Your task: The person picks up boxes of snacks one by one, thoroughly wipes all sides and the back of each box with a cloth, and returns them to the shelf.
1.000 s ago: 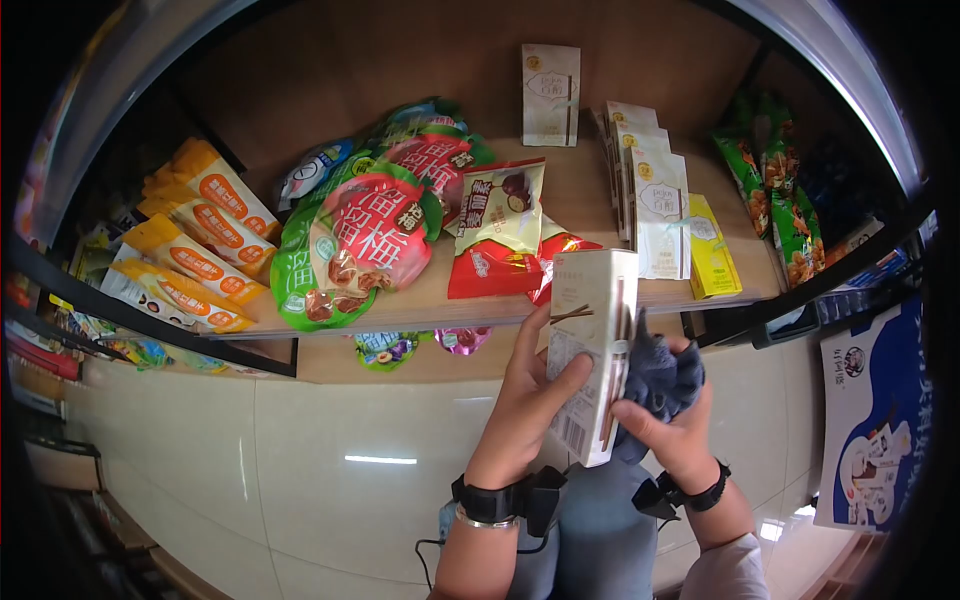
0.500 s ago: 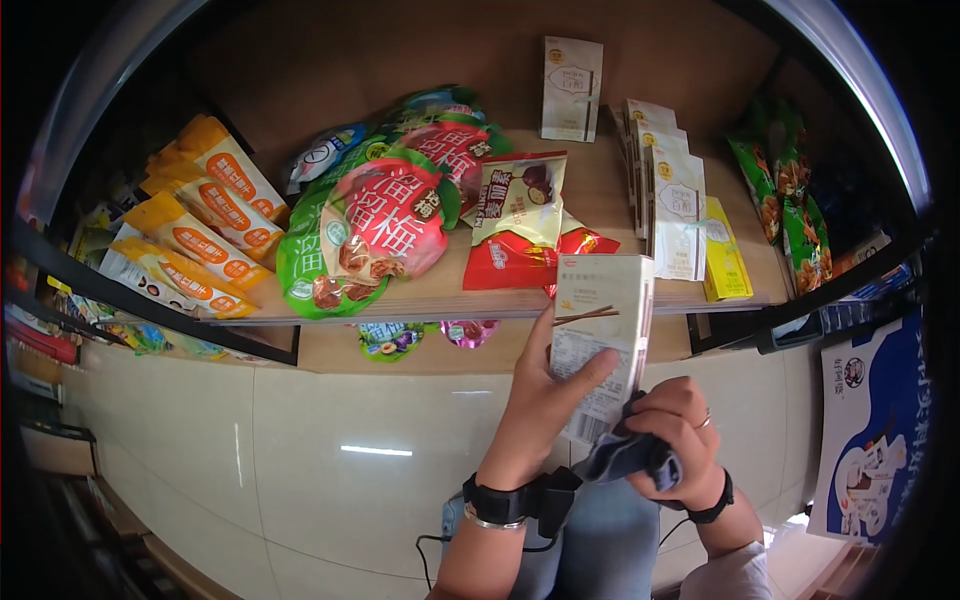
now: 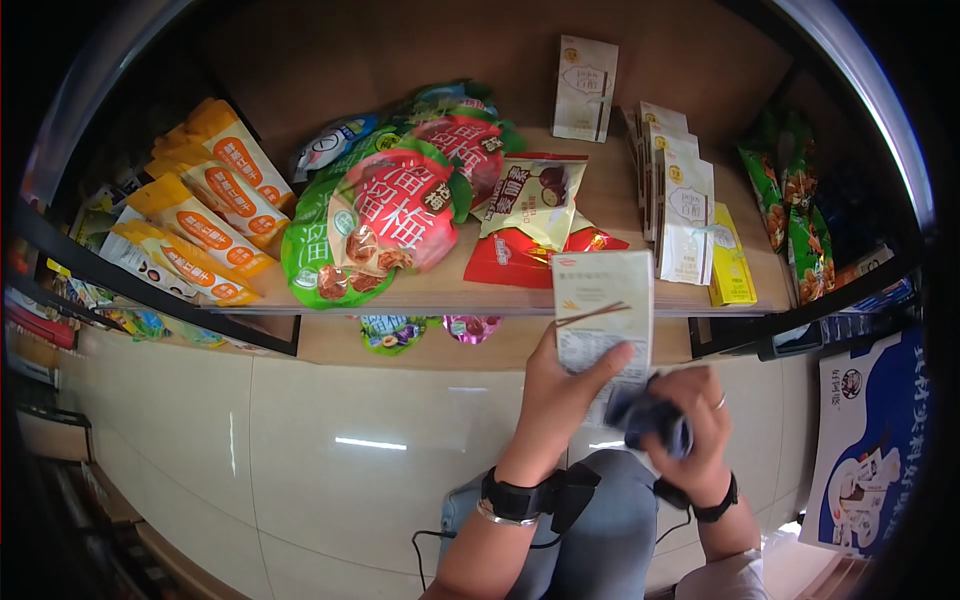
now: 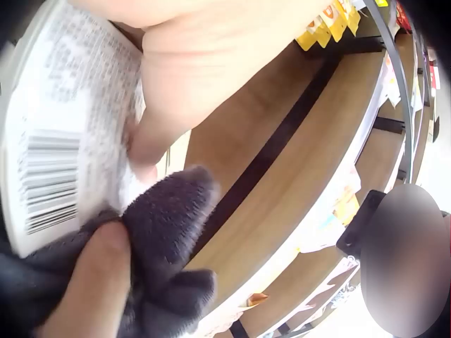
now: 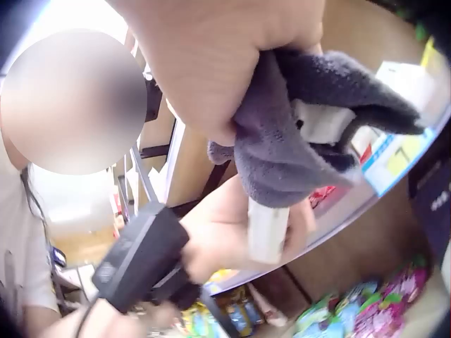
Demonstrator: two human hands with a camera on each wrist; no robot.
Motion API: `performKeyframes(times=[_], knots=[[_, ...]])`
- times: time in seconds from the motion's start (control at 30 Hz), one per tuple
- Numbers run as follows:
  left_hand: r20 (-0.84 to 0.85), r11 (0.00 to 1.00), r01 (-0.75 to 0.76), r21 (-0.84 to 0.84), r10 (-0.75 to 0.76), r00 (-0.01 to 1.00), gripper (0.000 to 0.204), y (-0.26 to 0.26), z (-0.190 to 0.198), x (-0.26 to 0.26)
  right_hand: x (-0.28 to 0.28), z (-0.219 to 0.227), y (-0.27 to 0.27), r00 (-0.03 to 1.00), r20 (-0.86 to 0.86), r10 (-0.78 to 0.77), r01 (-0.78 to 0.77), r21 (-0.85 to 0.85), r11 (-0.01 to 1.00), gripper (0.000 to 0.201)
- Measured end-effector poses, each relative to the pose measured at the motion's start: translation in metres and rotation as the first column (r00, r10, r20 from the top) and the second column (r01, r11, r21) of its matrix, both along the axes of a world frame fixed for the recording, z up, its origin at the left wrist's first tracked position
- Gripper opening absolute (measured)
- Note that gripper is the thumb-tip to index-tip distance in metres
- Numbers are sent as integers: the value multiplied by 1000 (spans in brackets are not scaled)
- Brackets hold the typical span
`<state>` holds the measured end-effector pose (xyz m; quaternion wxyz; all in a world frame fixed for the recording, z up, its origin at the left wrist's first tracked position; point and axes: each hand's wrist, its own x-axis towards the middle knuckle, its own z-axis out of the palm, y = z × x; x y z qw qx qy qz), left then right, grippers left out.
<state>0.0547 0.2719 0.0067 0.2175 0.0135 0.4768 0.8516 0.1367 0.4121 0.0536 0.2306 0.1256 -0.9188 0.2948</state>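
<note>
A pale carton point(image 3: 604, 290) with printed sticks stands upright in my left hand point(image 3: 560, 400), thumb across its front and fingers behind. My right hand point(image 3: 700, 430) grips a dark grey-blue cloth point(image 3: 650, 418) against the carton's lower right corner. The left wrist view has the barcode face of the carton point(image 4: 70, 134) close up, with the cloth point(image 4: 169, 218) over its lower edge and a finger pressing on it. From the right wrist, the cloth point(image 5: 282, 148) hangs from my right hand point(image 5: 211, 56), wrapped about an end of the carton point(image 5: 268, 232).
On the shelf point(image 3: 420, 295) lie orange pouches point(image 3: 205, 220), red-green plum bags point(image 3: 400, 210) and a red-and-cream bag point(image 3: 535, 205). Upright cartons point(image 3: 686, 220) stand in a row beside a yellow box point(image 3: 733, 262); one carton point(image 3: 585, 90) stands behind. Green bags point(image 3: 805, 240) are at right.
The carton has turned from edge-on to show its broad face. My right hand has moved the cloth from the carton's right side to its lower corner. The shelf view has shifted slightly right.
</note>
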Motion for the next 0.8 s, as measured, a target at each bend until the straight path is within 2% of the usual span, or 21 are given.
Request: performKeyframes(times=[0.03,0.07,0.17,0.2,0.23,0.3,0.33,0.37,0.43,0.47,0.5,0.57,0.6,0.7,0.73,0.8], knots=[[3,999,23,-43,-23,1000,42,3,0,3,-6,1,4,996,-38,-75,77,51,996,43],[31,996,74,58,-76,997,36,2,-6,7,-12,2,7,988,-73,-135,144,135,980,46],[63,976,168,136,-178,982,38,-1,0,7,-5,0,4,995,-20,-101,103,98,990,45],[71,975,182,129,-192,979,37,-3,0,6,3,-6,0,999,18,-46,44,86,995,44],[49,972,199,126,-206,977,38,-4,0,6,8,-10,-2,993,79,93,-100,87,991,41],[5,965,233,119,-236,972,39,-3,1,4,14,-20,-9,969,91,229,-243,184,953,39],[25,957,243,158,-250,968,41,-2,0,5,9,-17,-4,972,69,224,-231,144,962,41],[12,955,249,163,-254,967,42,-1,0,6,3,-16,2,996,-5,87,-85,186,979,42],[-15,948,266,174,-268,963,43,0,2,8,-11,-10,5,975,-67,-209,214,68,974,43],[-20,949,261,174,-262,965,44,1,4,9,-11,-8,2,982,-43,-186,187,21,982,43],[-4,951,269,154,-271,962,45,-1,4,7,-5,-9,-3,994,-23,-103,105,103,989,44],[39,953,280,119,-286,957,46,-4,4,6,8,-24,-11,978,33,206,-207,49,977,42],[21,949,282,140,-287,958,47,-3,3,5,9,-21,-12,971,46,236,-240,145,960,44],[-29,936,286,207,-286,958,50,0,2,7,-6,-21,11,988,-64,-143,151,149,977,47],[3,926,325,194,-332,943,52,-1,2,8,-15,-22,14,961,-39,-273,274,0,962,50],[-41,936,311,162,-309,950,53,-3,1,7,-10,-24,5,986,-21,-168,168,25,985,49]])
